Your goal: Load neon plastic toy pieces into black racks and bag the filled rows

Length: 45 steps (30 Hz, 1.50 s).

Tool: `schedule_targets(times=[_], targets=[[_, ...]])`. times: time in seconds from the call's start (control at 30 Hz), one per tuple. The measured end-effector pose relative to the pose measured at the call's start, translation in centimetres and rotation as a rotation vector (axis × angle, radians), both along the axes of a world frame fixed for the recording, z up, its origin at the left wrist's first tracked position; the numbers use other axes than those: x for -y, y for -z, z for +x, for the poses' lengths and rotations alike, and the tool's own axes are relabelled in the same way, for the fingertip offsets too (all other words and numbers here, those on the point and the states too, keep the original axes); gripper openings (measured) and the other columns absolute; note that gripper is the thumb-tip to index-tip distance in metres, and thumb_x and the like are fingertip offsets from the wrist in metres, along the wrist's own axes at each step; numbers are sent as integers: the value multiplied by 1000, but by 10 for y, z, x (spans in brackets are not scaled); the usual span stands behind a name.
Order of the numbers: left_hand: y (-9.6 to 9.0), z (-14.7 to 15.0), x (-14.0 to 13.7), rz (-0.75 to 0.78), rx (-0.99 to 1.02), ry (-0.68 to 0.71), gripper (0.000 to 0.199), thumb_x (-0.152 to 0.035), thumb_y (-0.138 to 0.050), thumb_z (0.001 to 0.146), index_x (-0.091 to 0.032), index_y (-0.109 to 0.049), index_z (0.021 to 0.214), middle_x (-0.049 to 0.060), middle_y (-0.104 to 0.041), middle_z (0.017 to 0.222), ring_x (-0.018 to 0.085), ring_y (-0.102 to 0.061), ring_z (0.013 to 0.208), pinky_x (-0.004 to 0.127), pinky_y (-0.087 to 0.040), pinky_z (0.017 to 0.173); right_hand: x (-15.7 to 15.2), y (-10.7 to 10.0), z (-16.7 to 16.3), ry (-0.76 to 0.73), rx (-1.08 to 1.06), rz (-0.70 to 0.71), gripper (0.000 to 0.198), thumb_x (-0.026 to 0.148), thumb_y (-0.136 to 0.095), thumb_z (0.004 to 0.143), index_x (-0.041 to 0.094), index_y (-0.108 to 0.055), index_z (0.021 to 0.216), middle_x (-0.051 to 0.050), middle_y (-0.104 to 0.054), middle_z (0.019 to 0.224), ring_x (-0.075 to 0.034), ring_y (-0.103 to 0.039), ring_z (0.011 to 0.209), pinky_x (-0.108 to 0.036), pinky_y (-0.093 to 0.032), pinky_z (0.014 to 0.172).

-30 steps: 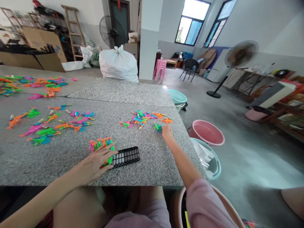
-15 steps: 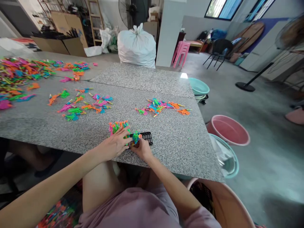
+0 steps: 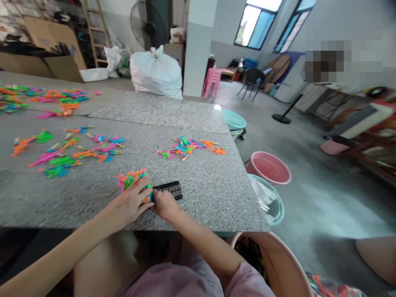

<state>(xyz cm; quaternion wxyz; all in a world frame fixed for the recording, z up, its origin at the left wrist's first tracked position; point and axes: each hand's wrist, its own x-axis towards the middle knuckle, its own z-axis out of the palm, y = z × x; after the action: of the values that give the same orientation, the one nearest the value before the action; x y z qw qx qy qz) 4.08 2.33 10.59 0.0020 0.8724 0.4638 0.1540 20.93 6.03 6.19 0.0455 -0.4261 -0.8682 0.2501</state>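
Rack (image 3: 177,189) sits on our table's (image 3: 216,198) near side, our left hand (image 3: 131,203) slightly spread over toys (image 3: 124,180) at its left end, probably steadying them, right hand (image 3: 166,205) curled alongside (can't tell if pinching), loose toys (image 3: 192,145) handily farther right.

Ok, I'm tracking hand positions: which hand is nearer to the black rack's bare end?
Right. The right hand is at the black rack, just left of that end; the left hand is farther left, over the colourful pieces.

Head view, forward-down across the tabletop (image 3: 213,194)
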Motion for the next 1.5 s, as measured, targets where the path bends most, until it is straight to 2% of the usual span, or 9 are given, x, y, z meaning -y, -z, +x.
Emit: schedule_targets(times=[0.1, 0.23, 0.37, 0.57, 0.77, 0.97, 1.23, 1.33, 1.5], targets=[[24, -11, -8, 90, 34, 7, 21, -37, -50, 97, -23, -64, 106, 11, -61, 128, 32, -54, 128, 49, -51, 106, -45, 5, 51, 58, -132, 31, 44, 30, -71, 85, 20, -60, 127, -8, -70, 121, -20, -70, 102, -28, -54, 87], [43, -23, -9, 75, 77, 9, 20, -34, -50, 95, -28, -65, 108, 6, -65, 126, 30, -55, 128, 53, -48, 109, -143, -12, 158, 692, 158, 221, 57, 26, -54, 96, 11, -41, 150, -22, -39, 156, -29, -41, 142, -39, -40, 110], [40, -27, -1, 83, 75, 33, 25, -40, -56, 94, -28, -64, 115, 6, -64, 127, 28, -59, 124, 53, -48, 107, -197, -22, 209, 636, 394, 200, 52, 21, -42, 100, 16, -40, 152, -19, -39, 157, -31, -38, 143, -44, -42, 107], [41, -28, -1, 69, 76, 3, 27, -31, -51, 94, -31, -62, 119, 4, -61, 134, 25, -56, 128, 44, -51, 108, -159, 0, 159, 413, 409, 223, 36, 12, -39, 98, 14, -67, 123, -21, -62, 129, -28, -59, 120, -37, -47, 98], [17, -10, -1, 6, 17, 10, 25, -24, -49, 97, -27, -60, 119, 6, -63, 128, 25, -54, 130, 46, -48, 112, -166, -29, 176, 392, 508, 78, 33, 19, -57, 94, 15, -63, 126, -20, -61, 133, -27, -65, 112, -31, -50, 87], [-8, 1, 4, -24, -72, 4, 20, -31, -48, 100, -18, -60, 110, 13, -58, 132, 28, -47, 138, 48, -44, 115, -176, -34, 197, 227, 499, -265, 15, 17, -77, 75, 14, -71, 88, -3, -70, 69, -17, -67, 64, -22, -47, 60], [-20, 7, 6, -33, -116, 8, 17, -28, -49, 101, -17, -60, 109, 14, -58, 134, 30, -45, 141, 49, -43, 116, -83, 21, 50, 158, -533, -225, 14, 16, -71, 78, 19, -63, 90, 0, -72, 84, -15, -67, 77, -24, -49, 72], [-18, 6, 5, 3, -89, 25, 18, -28, -51, 100, -18, -60, 111, 13, -57, 134, 31, -46, 140, 49, -44, 115, -70, 28, 7, 155, -533, -154, 12, 17, -72, 77, 20, -65, 86, 1, -72, 82, -16, -66, 77, -24, -48, 72], [-12, 5, 3, 31, -69, 34, 19, -30, -52, 99, -17, -61, 110, 15, -56, 133, 31, -50, 135, 48, -46, 113, -78, 14, -5, 6, -375, -47, 13, 13, -67, 78, 20, -68, 89, 1, -71, 80, -16, -66, 75, -23, -45, 70]])
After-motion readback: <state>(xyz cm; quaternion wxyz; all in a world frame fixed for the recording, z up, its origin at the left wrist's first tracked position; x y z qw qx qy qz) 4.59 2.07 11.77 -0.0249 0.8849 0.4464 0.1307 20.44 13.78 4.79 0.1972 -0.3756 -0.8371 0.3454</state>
